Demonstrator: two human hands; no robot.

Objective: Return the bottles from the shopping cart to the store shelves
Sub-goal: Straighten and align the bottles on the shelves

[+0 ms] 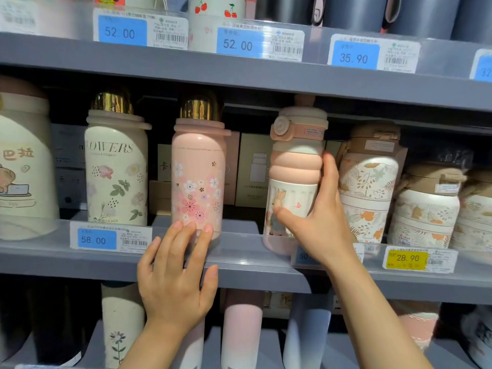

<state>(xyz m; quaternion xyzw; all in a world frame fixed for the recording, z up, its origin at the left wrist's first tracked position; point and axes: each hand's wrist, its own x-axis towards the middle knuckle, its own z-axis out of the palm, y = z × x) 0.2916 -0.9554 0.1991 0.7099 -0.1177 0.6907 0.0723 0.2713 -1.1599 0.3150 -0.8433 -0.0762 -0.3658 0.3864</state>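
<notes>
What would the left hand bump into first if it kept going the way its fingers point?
Probably the clear shelf rail that the left hand's fingertips already seem to touch, with the pink flower bottle right behind it. Depth is hard to judge.

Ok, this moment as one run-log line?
stage: shelving | right hand: grips rabbit bottle on middle shelf | left hand: fingers flat on shelf guard before pink blossom bottle

Left hand [175, 283] flat, fingers straight; right hand [316, 219] raised, fingers curled.
</notes>
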